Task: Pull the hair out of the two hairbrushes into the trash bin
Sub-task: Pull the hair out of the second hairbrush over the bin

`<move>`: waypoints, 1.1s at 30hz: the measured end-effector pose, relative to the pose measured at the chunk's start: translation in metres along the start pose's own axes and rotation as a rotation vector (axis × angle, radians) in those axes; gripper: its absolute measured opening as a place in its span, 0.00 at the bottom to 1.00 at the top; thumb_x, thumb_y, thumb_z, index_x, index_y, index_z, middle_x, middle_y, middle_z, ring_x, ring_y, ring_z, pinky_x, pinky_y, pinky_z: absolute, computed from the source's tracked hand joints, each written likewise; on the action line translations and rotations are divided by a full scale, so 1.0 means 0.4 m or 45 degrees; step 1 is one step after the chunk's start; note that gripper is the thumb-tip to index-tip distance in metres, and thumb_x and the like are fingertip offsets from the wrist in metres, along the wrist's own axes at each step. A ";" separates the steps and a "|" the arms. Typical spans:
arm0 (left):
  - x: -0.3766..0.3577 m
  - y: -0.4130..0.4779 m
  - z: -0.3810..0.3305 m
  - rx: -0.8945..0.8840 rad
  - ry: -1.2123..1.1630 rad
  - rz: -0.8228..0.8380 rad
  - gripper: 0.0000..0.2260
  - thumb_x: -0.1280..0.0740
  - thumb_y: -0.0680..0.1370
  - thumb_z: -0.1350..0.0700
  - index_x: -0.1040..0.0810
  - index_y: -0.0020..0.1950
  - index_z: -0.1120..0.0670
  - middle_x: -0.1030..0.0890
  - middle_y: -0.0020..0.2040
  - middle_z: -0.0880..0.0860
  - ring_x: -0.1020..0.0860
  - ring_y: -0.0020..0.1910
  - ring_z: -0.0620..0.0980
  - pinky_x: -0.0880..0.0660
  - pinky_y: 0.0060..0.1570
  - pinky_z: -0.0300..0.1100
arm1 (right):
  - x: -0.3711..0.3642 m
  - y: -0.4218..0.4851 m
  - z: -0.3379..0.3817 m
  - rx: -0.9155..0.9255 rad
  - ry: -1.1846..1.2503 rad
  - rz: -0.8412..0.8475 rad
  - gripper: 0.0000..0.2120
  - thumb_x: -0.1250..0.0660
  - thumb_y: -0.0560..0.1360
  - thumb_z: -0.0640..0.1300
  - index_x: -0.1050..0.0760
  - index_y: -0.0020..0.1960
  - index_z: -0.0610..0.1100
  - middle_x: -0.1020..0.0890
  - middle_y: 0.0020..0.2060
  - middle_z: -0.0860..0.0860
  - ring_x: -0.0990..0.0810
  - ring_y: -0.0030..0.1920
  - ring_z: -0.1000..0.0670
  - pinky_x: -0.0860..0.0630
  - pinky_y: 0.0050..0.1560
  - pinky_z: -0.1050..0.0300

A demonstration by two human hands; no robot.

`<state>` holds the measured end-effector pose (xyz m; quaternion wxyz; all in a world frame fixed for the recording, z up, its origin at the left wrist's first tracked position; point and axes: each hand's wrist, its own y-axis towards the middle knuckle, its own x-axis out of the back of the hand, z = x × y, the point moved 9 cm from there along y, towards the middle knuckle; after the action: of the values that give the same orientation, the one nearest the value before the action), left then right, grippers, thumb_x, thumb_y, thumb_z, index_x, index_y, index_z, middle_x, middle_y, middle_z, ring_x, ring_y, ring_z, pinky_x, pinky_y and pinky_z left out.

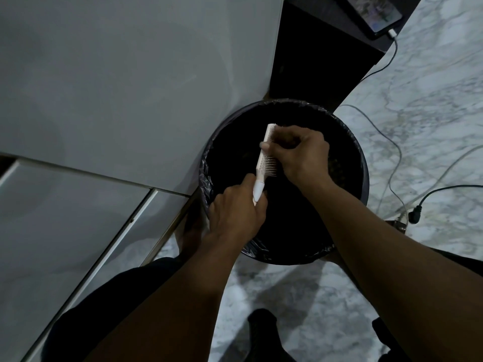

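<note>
Head view looks steeply down, close over the dim trash bin (362, 163).

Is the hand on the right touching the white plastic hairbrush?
Touching. The head view shows the right hand with its fingers curled over the white plastic hairbrush, pinching at its bristles.

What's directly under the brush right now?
The white hairbrush, held by the left hand and right hand, sits over the black-lined trash bin. The bin's interior is too dark to show its contents.
</note>
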<state>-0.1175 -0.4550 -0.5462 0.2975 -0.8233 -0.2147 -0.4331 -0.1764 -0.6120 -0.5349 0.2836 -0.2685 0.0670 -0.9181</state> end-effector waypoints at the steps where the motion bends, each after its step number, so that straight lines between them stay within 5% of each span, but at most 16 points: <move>1: -0.001 0.000 -0.001 -0.011 -0.008 -0.003 0.13 0.38 0.80 0.45 0.28 0.61 0.51 0.18 0.49 0.55 0.20 0.47 0.63 0.34 0.40 0.48 | 0.010 0.000 -0.003 -0.014 0.002 -0.046 0.13 0.20 0.69 0.46 0.14 0.52 0.43 0.15 0.41 0.55 0.20 0.41 0.64 0.26 0.44 0.78; 6: -0.003 0.002 0.004 -0.046 -0.075 -0.015 0.13 0.38 0.80 0.43 0.28 0.58 0.50 0.17 0.47 0.55 0.20 0.45 0.64 0.32 0.39 0.49 | 0.030 0.002 -0.037 -0.164 0.018 -0.148 0.07 0.23 0.73 0.47 0.16 0.44 0.43 0.15 0.39 0.52 0.15 0.43 0.53 0.18 0.50 0.57; 11: 0.008 0.008 0.005 -0.047 -0.127 -0.062 0.13 0.39 0.80 0.41 0.29 0.56 0.50 0.18 0.44 0.55 0.20 0.43 0.64 0.31 0.38 0.49 | 0.026 0.021 -0.100 -0.398 0.417 -0.161 0.05 0.25 0.74 0.45 0.18 0.43 0.45 0.12 0.41 0.47 0.12 0.44 0.46 0.16 0.50 0.41; 14: 0.011 0.011 0.017 0.000 -0.166 -0.081 0.13 0.38 0.80 0.42 0.29 0.53 0.50 0.19 0.42 0.55 0.21 0.41 0.64 0.26 0.37 0.52 | -0.009 0.015 -0.111 -0.520 0.729 -0.089 0.03 0.34 0.80 0.36 0.21 0.50 0.38 0.15 0.45 0.42 0.15 0.40 0.47 0.15 0.48 0.43; 18: 0.010 0.009 0.023 0.013 -0.167 -0.068 0.12 0.37 0.79 0.43 0.28 0.53 0.51 0.19 0.43 0.55 0.20 0.42 0.63 0.26 0.38 0.51 | -0.040 0.011 -0.089 -0.439 0.521 0.097 0.17 0.29 0.77 0.44 0.23 0.65 0.42 0.16 0.57 0.46 0.16 0.56 0.46 0.19 0.61 0.44; 23: 0.007 0.005 0.013 -0.020 -0.145 -0.049 0.12 0.37 0.80 0.43 0.28 0.53 0.51 0.18 0.43 0.55 0.20 0.42 0.63 0.25 0.40 0.53 | -0.020 0.001 -0.044 -0.210 0.151 0.065 0.17 0.20 0.68 0.50 0.16 0.54 0.45 0.13 0.47 0.52 0.14 0.49 0.52 0.17 0.57 0.49; 26: -0.003 0.007 0.015 -0.034 -0.175 -0.033 0.12 0.38 0.79 0.41 0.31 0.49 0.49 0.19 0.42 0.54 0.20 0.40 0.63 0.23 0.40 0.55 | 0.003 0.009 -0.055 -0.248 0.145 -0.022 0.16 0.21 0.70 0.46 0.16 0.56 0.43 0.14 0.47 0.53 0.15 0.51 0.53 0.19 0.60 0.52; 33: -0.011 0.019 0.029 0.001 -0.231 -0.059 0.13 0.41 0.77 0.37 0.35 0.43 0.44 0.22 0.35 0.50 0.22 0.36 0.59 0.24 0.36 0.52 | 0.006 0.012 -0.107 -0.523 0.588 -0.067 0.02 0.30 0.78 0.37 0.19 0.49 0.40 0.16 0.39 0.47 0.16 0.40 0.47 0.16 0.47 0.49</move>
<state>-0.1085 -0.4531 -0.5573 0.2670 -0.8540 -0.2598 -0.3632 -0.1984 -0.6186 -0.5714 0.1766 -0.1063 0.3068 -0.9292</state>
